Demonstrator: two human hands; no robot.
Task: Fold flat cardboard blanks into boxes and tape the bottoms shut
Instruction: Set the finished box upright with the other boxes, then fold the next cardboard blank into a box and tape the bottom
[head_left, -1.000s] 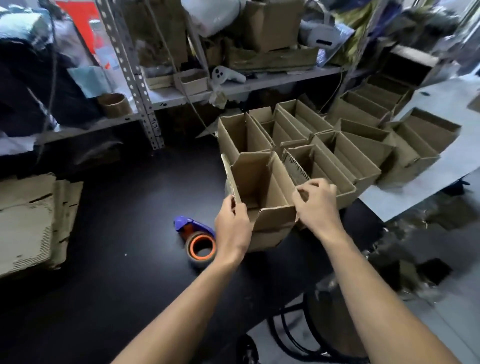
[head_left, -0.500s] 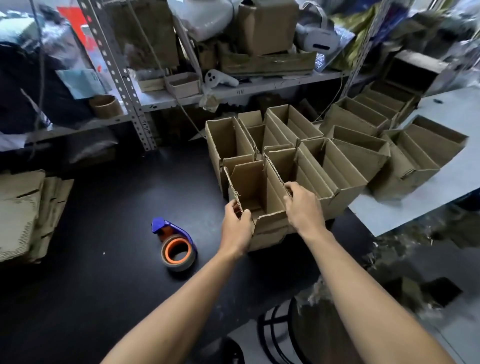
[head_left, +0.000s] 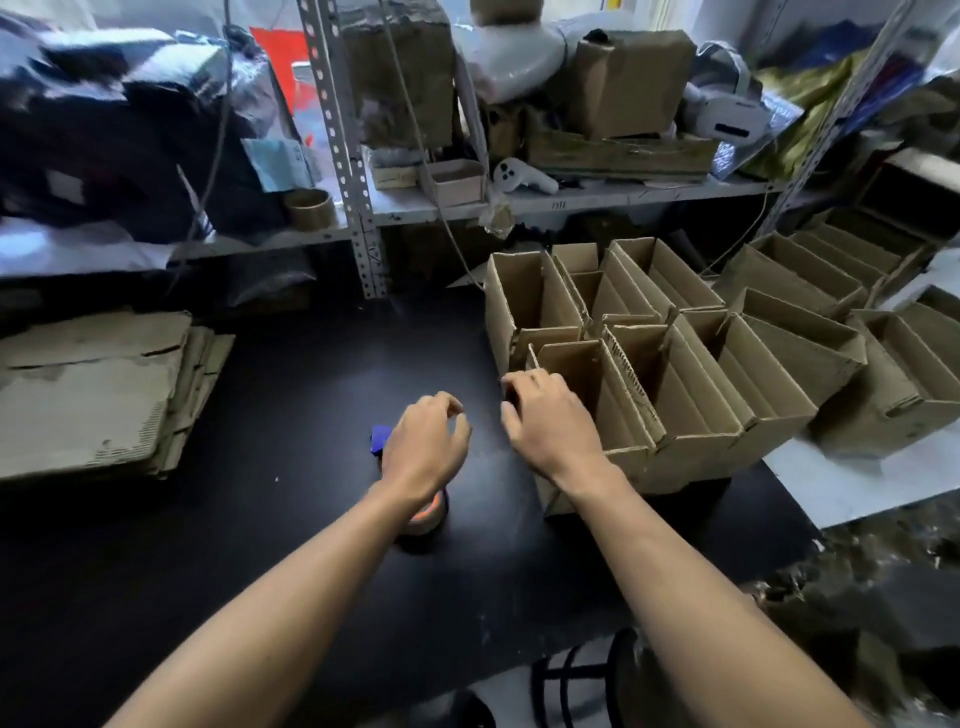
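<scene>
Left hand (head_left: 423, 449) loosely curled, empty, right hand (head_left: 550, 421) touching box (head_left: 597, 395)

Black table (head_left: 291, 519) with open boxes (head_left: 675, 374), flat blanks (head_left: 98, 395), tape dispenser (head_left: 423, 514).

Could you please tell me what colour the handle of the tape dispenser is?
Blue, on the tape dispenser, seen in the head view beside the left hand.

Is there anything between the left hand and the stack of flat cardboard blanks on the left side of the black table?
Nothing visible: only bare black table lies between the left hand and the flat cardboard blanks.
</scene>
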